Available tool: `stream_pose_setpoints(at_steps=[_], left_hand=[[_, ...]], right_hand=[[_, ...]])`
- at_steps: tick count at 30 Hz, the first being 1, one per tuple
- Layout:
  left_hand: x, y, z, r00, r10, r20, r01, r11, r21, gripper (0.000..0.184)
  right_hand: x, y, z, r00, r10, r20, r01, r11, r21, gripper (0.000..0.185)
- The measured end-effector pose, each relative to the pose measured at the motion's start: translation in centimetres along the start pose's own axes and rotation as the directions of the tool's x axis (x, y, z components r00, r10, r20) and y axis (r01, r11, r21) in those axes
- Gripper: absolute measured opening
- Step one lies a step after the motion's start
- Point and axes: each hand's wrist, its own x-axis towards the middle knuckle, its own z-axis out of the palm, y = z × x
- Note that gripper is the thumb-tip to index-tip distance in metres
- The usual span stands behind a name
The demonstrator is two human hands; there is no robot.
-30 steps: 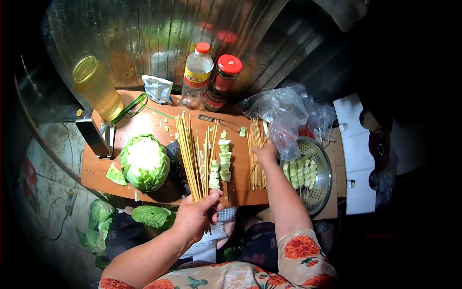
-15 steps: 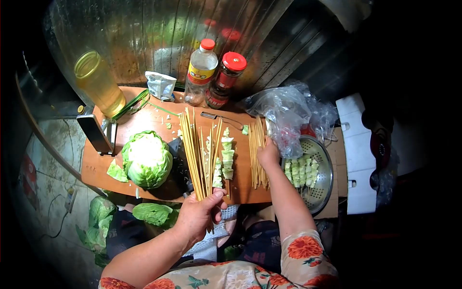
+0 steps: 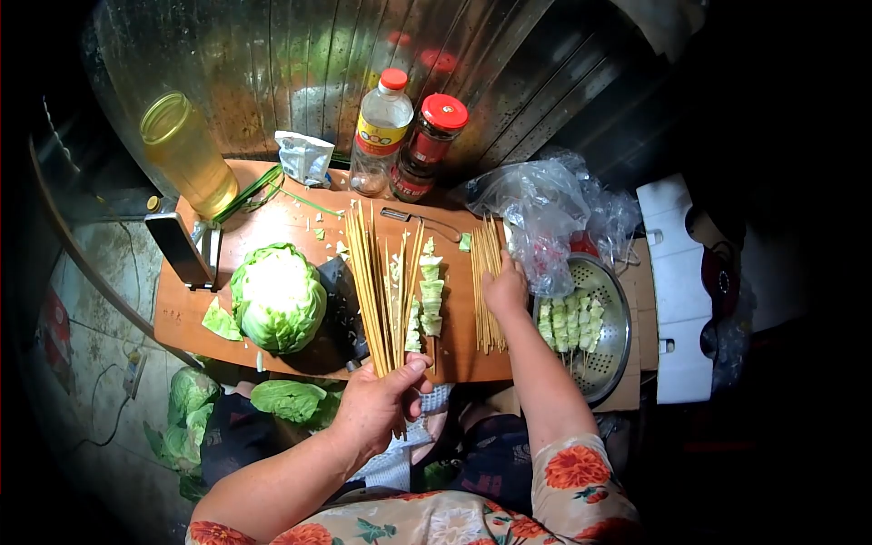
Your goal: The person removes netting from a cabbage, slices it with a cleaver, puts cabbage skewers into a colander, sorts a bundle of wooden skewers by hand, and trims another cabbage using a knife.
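Note:
My left hand [image 3: 386, 400] is closed round the lower ends of a fanned bundle of wooden skewers [image 3: 374, 300]. My right hand [image 3: 505, 289] rests at the right side of a flat pile of skewers [image 3: 484, 295] on the wooden board; its fingertips are partly hidden, and whether they grip any skewer is unclear. Between the two lie skewers threaded with pale green cabbage pieces [image 3: 431, 295]. A cut cabbage head [image 3: 278, 298] sits left of the bundle. To the right, a metal colander [image 3: 614, 350] holds several loaded cabbage skewers [image 3: 569, 324].
Along the board's back edge stand a yellowish jar [image 3: 189, 159], a white packet [image 3: 304, 158], a clear bottle [image 3: 380, 136] and red-lidded jars [image 3: 431, 145]. A peeler [image 3: 420, 221] lies in front of them. A phone [image 3: 179, 250] leans at the left; plastic bags [image 3: 545, 204] are at the right.
The view has shifted slightly, so the board and bottles sit a little differently in frame. My right hand has moved slightly along the skewer pile. My left hand still holds its bundle.

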Motion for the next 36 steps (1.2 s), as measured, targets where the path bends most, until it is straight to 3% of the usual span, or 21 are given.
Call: stream_pose_setpoints(at_steps=[3, 6, 13, 16, 18, 19, 21, 22, 23, 24, 26, 28, 30, 34, 36], left_hand=[[0.0, -0.1, 0.0, 1.0, -0.001, -0.001, 0.001, 1.0, -0.007, 0.016], [0.0, -0.1, -0.1, 1.0, -0.004, -0.002, 0.004, 1.0, -0.007, 0.015], [0.2, -0.1, 0.1, 1.0, 0.005, 0.004, -0.005, 1.0, 0.007, 0.014], [0.4, -0.3, 0.0, 1.0, 0.011, 0.005, -0.011, 0.999, 0.038, 0.013], [0.5, -0.5, 0.0, 1.0, 0.008, 0.014, -0.008, 0.999, 0.054, 0.013], [0.6, -0.8, 0.0, 1.0, 0.002, 0.019, -0.004, 0.998, 0.069, 0.013], [0.9, -1.7, 0.0, 0.999, -0.008, 0.038, 0.005, 0.995, 0.099, 0.012], [0.7, -2.1, 0.1, 0.999, -0.017, 0.051, 0.01, 0.992, 0.128, 0.012], [0.5, -2.4, 0.5, 0.999, -0.025, 0.048, 0.017, 0.987, 0.161, 0.011], [0.2, -2.8, 0.8, 0.998, -0.033, 0.061, 0.022, 0.985, 0.168, 0.011], [-0.4, -3.9, 1.2, 0.984, -0.138, 0.112, 0.097, 0.945, 0.313, 0.012], [0.3, -6.5, 0.3, 0.976, -0.113, 0.187, 0.005, 0.867, 0.499, 0.011], [-0.3, -7.0, 0.6, 0.966, -0.157, 0.204, 0.005, 0.803, 0.596, 0.014], [-1.2, -6.9, 0.7, 0.875, -0.321, 0.363, -0.016, 0.729, 0.684, 0.02], [-0.7, -7.8, 0.2, 0.732, -0.276, 0.623, -0.162, 0.818, 0.553, 0.028]], right_hand=[[-0.7, -0.5, 0.2, 0.994, -0.054, -0.091, 0.05, 0.998, -0.043, 0.054], [-0.3, 0.2, 1.3, 0.987, -0.135, -0.082, 0.133, 0.991, -0.031, 0.052], [-0.8, -0.5, 0.1, 0.997, -0.072, 0.009, 0.072, 0.997, -0.007, 0.049], [-2.4, -1.2, -1.5, 0.989, -0.121, -0.084, 0.121, 0.993, -0.007, 0.045], [-4.8, -2.3, -4.0, 0.956, -0.292, -0.003, 0.29, 0.95, 0.118, 0.045], [-6.2, -3.3, -5.3, 0.958, -0.243, 0.149, 0.206, 0.952, 0.226, 0.045], [-9.0, -3.0, -5.4, 0.855, -0.403, 0.326, 0.119, 0.765, 0.633, 0.044], [-11.0, -3.9, -7.0, 0.794, -0.453, 0.405, 0.028, 0.693, 0.721, 0.046], [-13.2, -5.0, -8.8, 0.735, -0.455, 0.502, -0.167, 0.596, 0.785, 0.045], [-15.1, -5.6, -9.5, 0.741, -0.489, 0.461, -0.191, 0.505, 0.842, 0.04], [-17.4, -5.7, -10.2, 0.657, -0.449, 0.605, -0.341, 0.539, 0.77, 0.035], [-19.4, -5.3, -8.9, 0.743, -0.331, 0.582, -0.303, 0.608, 0.734, 0.031], [-21.1, -4.7, -9.5, 0.762, -0.305, 0.572, -0.343, 0.559, 0.755, 0.031], [-23.1, -3.0, -9.4, 0.84, -0.205, 0.503, -0.385, 0.428, 0.818, 0.028], [-23.2, -2.0, -10.2, 0.845, -0.195, 0.498, -0.433, 0.298, 0.851, 0.027]])
